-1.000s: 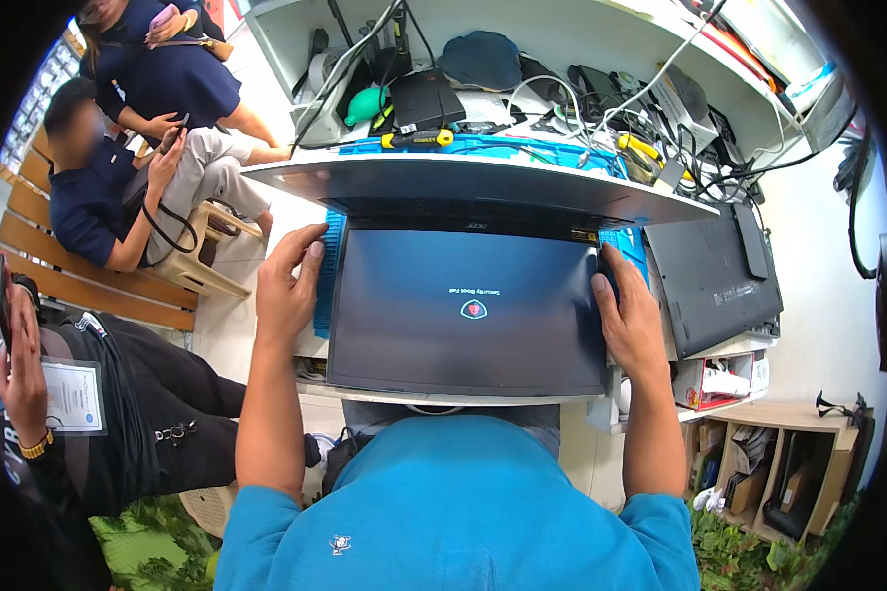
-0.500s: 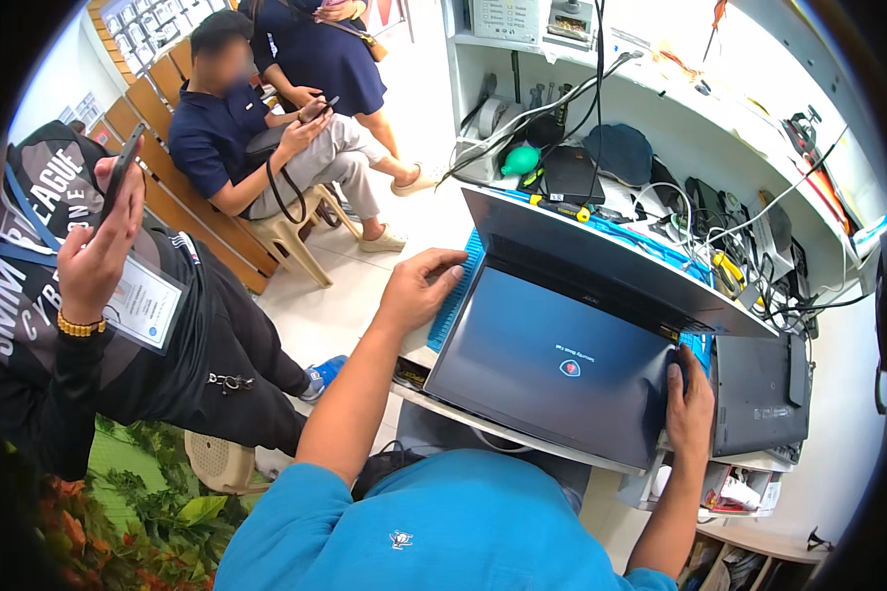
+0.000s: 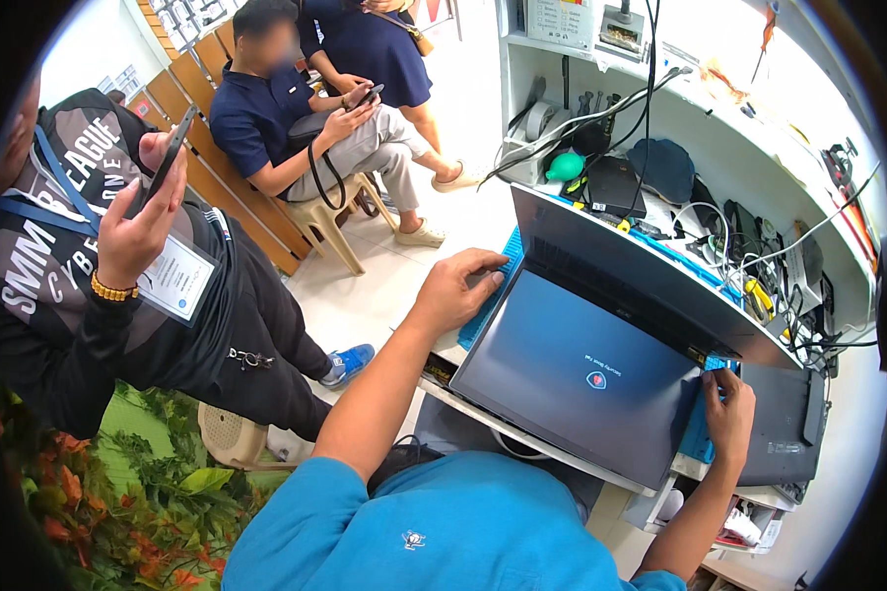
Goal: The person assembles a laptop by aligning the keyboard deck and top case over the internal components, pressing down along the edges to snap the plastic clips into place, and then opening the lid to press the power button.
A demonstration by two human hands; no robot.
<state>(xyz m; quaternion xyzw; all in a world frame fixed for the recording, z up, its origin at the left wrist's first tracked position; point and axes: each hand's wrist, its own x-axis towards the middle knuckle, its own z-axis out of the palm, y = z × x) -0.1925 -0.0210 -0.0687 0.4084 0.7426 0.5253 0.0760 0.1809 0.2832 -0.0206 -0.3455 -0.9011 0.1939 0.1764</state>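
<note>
A dark laptop (image 3: 572,345) rests on a bench over a blue mat (image 3: 503,261). The panel nearest me is lit, with a small shield symbol and a line of text upside down to me. Its other half (image 3: 650,271) stands tilted up along the far side. At the laptop's far left corner is my left hand (image 3: 458,291), thumb and forefinger apart, over the mat. My right hand (image 3: 729,414) is at the right edge near the hinge, thumb and fingertips drawn together. What lies between them is too small to make out.
Another dark laptop (image 3: 784,424) lies at the right. Cables, tools, a green blower bulb (image 3: 565,165) and a dark cap (image 3: 660,167) crowd the shelf behind. A standing person (image 3: 99,256) with a phone is at the left; a seated person (image 3: 276,108) also holds a phone.
The whole view has shifted, so most things appear further right. My right hand's fingers have gone from lying along the laptop's edge to bunched together near the hinge. My left hand stays by the corner.
</note>
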